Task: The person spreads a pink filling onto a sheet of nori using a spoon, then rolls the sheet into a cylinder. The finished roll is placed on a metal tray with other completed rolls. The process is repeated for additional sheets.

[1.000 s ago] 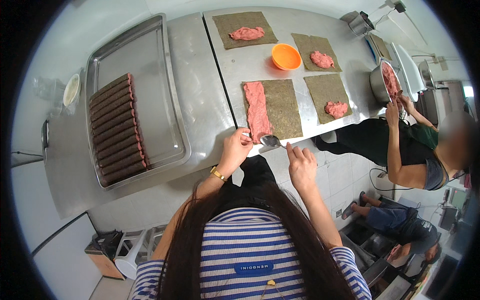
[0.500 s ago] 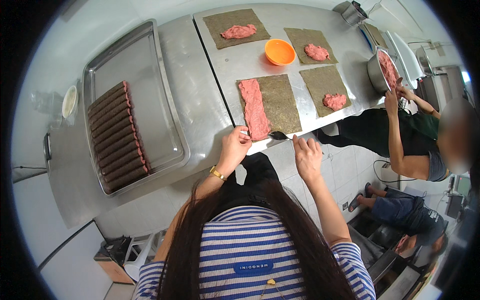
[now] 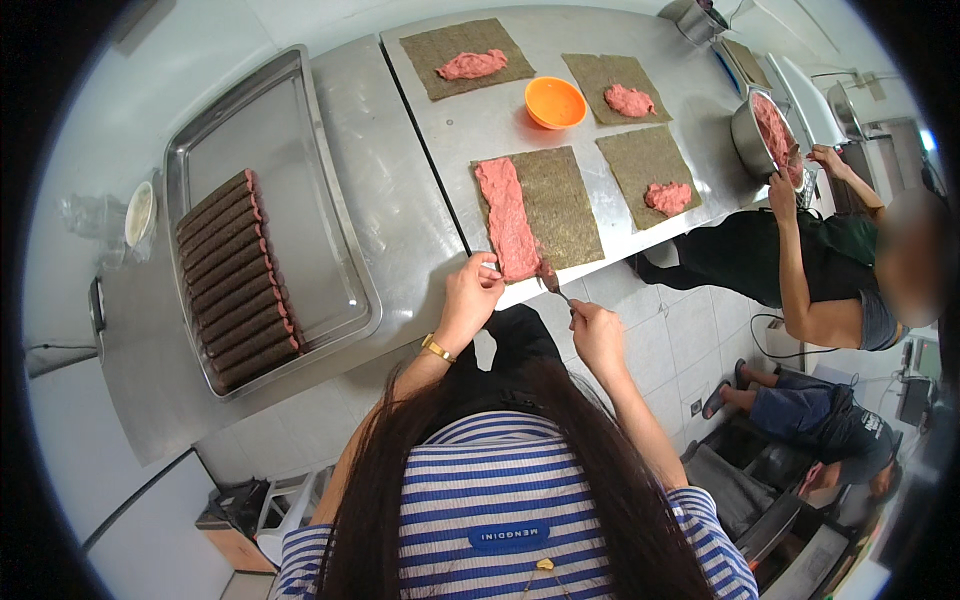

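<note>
A pink strip of minced meat (image 3: 509,220) is spread along the left side of a seaweed sheet (image 3: 563,205) at the table's near edge. My left hand (image 3: 472,302) is closed in a pinch at the near left corner of that sheet, beside the strip's end. In my right hand (image 3: 598,335) is the handle of a spoon (image 3: 551,281), its bowl smeared with meat at the sheet's near edge, just right of the strip.
More seaweed sheets, each with a meat lump (image 3: 668,198), lie around an orange bowl (image 3: 556,103). At left, a metal tray (image 3: 330,230) holds several seaweed rolls (image 3: 235,290). On the right, a co-worker's hands (image 3: 784,190) work at a metal bowl (image 3: 748,145) of meat; another person bends farther back.
My right hand has moved down and slightly left, and the spoon has turned so its meat-smeared bowl shows. My left hand stays at the corner.
</note>
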Available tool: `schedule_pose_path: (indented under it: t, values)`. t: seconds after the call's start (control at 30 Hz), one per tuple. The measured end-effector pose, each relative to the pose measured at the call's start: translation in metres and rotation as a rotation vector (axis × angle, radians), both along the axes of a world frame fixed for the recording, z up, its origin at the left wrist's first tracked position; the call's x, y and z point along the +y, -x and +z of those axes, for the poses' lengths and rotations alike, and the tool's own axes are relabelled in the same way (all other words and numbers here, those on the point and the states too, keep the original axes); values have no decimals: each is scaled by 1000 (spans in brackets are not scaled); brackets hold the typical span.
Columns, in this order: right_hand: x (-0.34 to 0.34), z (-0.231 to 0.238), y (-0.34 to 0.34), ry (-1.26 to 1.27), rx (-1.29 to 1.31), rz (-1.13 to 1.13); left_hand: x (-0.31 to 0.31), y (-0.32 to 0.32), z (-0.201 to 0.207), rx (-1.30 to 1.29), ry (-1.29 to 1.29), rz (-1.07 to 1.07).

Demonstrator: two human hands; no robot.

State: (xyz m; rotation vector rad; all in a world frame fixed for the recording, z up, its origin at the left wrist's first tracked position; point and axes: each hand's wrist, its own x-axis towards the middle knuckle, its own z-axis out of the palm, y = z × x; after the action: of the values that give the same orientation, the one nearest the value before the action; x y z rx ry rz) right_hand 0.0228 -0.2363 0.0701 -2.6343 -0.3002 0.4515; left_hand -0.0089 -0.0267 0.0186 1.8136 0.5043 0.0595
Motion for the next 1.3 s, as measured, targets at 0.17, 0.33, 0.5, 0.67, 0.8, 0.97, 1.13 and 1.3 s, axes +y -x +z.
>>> schedule_pose_path:
  t: [0.17, 0.33, 0.5, 0.67, 0.8, 0.97, 1.13, 1.3]
  values:
    - [15, -3, 2, -1, -129, 12, 0, 0, 1, 3, -2, -5]
    - [36, -3, -12, -16, -176, 15, 0, 0, 1, 1, 2, -11]
    - [55, -6, -36, 19, -212, 12, -1, 0, 1, 8, 7, -6]
    - [78, -7, -73, 14, -229, 2, -1, 0, 0, -3, 36, 2]
    - [98, -7, -109, 33, -225, 18, -2, 0, 1, -10, 39, 3]
    - [115, 0, -137, -14, -287, 19, -2, 0, -1, -11, 28, -6]
    - [103, 9, -128, 81, -385, 143, -2, 0, -4, -14, 48, 5]
    - [98, -4, -88, 265, -424, 266, -2, 1, -5, -26, 36, 2]
